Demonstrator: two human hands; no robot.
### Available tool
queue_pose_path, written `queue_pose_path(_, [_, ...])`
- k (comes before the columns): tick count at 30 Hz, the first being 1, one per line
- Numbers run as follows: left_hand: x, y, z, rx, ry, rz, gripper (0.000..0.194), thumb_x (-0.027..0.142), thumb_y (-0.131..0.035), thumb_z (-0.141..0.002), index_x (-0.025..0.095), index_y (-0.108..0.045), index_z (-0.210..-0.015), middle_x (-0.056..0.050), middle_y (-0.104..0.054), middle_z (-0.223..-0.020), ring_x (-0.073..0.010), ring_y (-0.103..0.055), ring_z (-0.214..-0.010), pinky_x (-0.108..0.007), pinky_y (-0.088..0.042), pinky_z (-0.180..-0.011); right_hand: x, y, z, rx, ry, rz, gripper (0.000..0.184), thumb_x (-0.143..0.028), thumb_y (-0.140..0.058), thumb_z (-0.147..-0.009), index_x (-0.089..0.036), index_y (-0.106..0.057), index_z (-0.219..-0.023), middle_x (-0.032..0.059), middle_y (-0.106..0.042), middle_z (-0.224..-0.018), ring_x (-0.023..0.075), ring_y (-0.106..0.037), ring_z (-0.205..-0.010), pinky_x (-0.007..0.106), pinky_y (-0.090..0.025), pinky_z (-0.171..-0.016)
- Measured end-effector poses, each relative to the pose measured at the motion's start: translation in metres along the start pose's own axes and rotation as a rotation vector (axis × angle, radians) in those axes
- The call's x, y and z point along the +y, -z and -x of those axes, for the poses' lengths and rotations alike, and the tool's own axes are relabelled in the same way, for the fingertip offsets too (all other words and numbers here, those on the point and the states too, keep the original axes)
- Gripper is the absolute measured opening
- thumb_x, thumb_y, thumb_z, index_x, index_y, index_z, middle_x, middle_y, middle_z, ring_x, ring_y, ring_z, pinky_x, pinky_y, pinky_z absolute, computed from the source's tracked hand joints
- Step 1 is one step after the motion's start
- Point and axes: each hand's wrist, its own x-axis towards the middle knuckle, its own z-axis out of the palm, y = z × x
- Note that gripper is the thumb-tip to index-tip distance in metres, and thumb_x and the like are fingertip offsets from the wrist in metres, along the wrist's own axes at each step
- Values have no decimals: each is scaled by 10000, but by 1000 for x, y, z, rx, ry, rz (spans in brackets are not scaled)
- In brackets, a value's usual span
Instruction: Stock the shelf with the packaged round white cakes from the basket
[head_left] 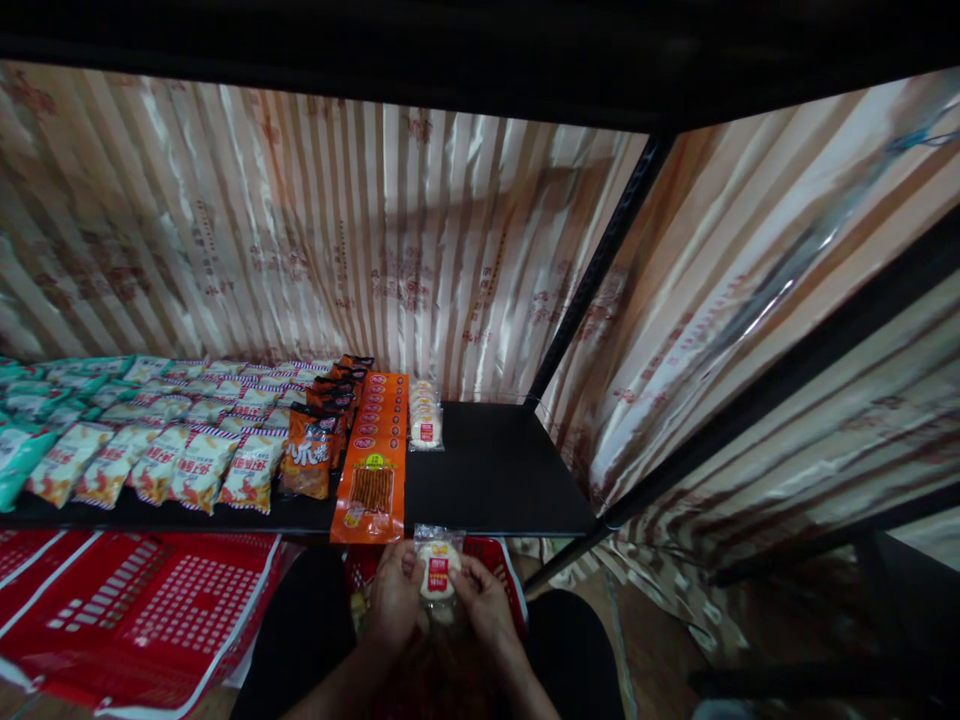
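Between my two hands is a clear packet of round white crackers [436,573] with a red label, held upright at the front edge of the shelf. My left hand [395,597] grips its left side, and the fingers of my right hand [482,600] pinch its right side. On the shelf, a short row of matching cracker packets [426,425] lies beside a long orange snack packet [373,455]. Below my hands stands a red basket [516,585], its contents mostly hidden by my hands and arms.
The black shelf [495,480] carries orange-brown bags [306,455], rows of white snack bags [255,470] and green bags [22,455] to the left. Another red basket [202,600] sits below left. Black posts [600,265] and a striped curtain [450,250] bound the shelf.
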Motion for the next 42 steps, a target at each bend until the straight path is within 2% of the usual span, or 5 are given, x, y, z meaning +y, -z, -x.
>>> queue_pose_path(5, [16, 2, -13, 52, 29, -99, 116, 185, -439, -783, 162, -550, -808, -16, -592, -766, -114, -552, -682, -209, -437, -667, -18, -1, -7, -38, 18, -11, 527, -612, -630, -561, -165, -686, -835, 63, -683, -707, 228, -628, -687, 333, -499, -651])
queue_pose_path(12, [16, -1, -29, 85, 50, -152, 117, 149, -469, -780, 153, -568, -842, -24, -612, -810, -108, -567, -718, -198, -424, -681, -20, -5, -22, -55, 51, -37, 453, -545, -629, -615, -155, -679, -841, 63, -692, -733, 218, -625, -681, 312, -489, -645])
queue_pose_path(24, [36, 2, -47, 72, 72, -184, 253, 111, -401, -807, 107, -589, -976, -93, -644, -956, -147, -590, -879, -230, -424, -791, -24, -5, -51, 29, 96, 85, 392, -512, -585, -664, -172, -666, -841, 48, -689, -748, 204, -621, -691, 289, -482, -629])
queue_pose_path(35, [56, 0, -75, 48, 83, -153, 336, 55, -424, -769, 107, -575, -1065, -90, -633, -1057, -121, -578, -960, -177, -404, -832, -31, -5, -97, 151, 224, 240, 395, -500, -574, -656, -171, -703, -833, 43, -687, -729, 187, -608, -666, 275, -477, -630])
queue_pose_path(42, [57, -5, -90, 66, 70, -256, 381, 78, -437, -769, 82, -543, -1134, -111, -617, -1091, -158, -549, -1019, -209, -387, -876, -24, -10, -121, 139, 205, 338, 325, -446, -557, -677, -196, -697, -829, 29, -697, -738, 185, -625, -681, 271, -484, -636])
